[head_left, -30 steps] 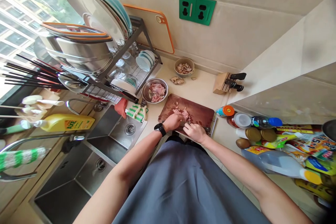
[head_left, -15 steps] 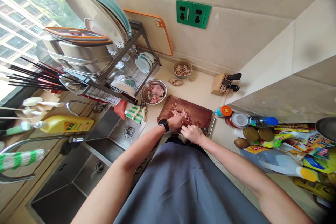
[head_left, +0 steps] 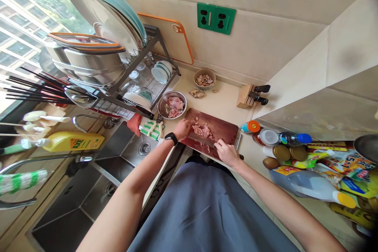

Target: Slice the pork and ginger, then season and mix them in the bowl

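Note:
A dark red cutting board (head_left: 224, 126) lies on the counter with chopped raw meat (head_left: 202, 130) in its middle. My right hand (head_left: 226, 152) grips the handle of a knife (head_left: 203, 140), whose blade lies across the board's near side under the meat. My left hand (head_left: 182, 128), with a black watch on the wrist, rests at the board's left edge beside the meat; its fingers are curled and I cannot see anything in them. A steel bowl (head_left: 163, 108) with more raw meat stands just behind the board.
A dish rack (head_left: 153, 39) full of plates and pots stands at the left over a double sink (head_left: 97, 181). A small bowl (head_left: 204, 80), a knife block (head_left: 245, 96), and bottles and packets (head_left: 310, 157) crowd the counter at right. A striped cloth (head_left: 151, 129) lies by the sink.
My left hand has moved left off the meat to the board's edge. My right hand has shifted right, and the knife blade now shows along the board's near side.

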A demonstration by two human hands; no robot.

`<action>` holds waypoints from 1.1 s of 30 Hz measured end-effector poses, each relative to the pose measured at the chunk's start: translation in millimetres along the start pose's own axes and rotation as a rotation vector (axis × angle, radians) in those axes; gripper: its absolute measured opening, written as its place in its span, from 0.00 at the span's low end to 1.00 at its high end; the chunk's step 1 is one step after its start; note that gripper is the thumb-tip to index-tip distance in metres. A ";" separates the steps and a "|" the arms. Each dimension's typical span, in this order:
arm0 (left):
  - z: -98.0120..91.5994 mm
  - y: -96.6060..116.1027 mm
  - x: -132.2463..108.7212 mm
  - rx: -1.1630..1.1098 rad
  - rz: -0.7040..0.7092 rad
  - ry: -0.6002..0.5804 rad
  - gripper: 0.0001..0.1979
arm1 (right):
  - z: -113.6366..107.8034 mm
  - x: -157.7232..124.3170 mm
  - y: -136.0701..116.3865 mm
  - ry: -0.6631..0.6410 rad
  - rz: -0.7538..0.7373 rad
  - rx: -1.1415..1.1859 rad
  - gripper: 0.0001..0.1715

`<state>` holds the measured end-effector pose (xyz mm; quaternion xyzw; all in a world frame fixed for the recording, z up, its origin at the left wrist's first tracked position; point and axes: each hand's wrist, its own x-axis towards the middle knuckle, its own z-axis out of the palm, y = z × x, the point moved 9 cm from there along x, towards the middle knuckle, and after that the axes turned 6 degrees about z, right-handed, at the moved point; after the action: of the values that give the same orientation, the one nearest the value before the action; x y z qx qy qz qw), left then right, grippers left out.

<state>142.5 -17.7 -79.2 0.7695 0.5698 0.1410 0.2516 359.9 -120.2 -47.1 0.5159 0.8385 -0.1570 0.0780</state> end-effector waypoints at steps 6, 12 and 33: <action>23.0 -17.9 -6.4 -0.087 0.004 0.133 0.18 | -2.3 18.1 59.8 0.026 0.318 0.034 0.23; 24.0 -28.2 -7.6 -0.124 -0.105 0.327 0.17 | 19.3 32.0 30.9 -0.112 0.244 0.004 0.23; 36.4 -15.6 -77.7 -0.071 -0.223 0.471 0.14 | 10.3 58.3 34.9 -0.029 -0.005 0.146 0.22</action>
<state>124.1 -96.2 -112.7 0.6386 0.6886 0.3078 0.1528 364.1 -60.1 -80.2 0.5158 0.8248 -0.2256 0.0520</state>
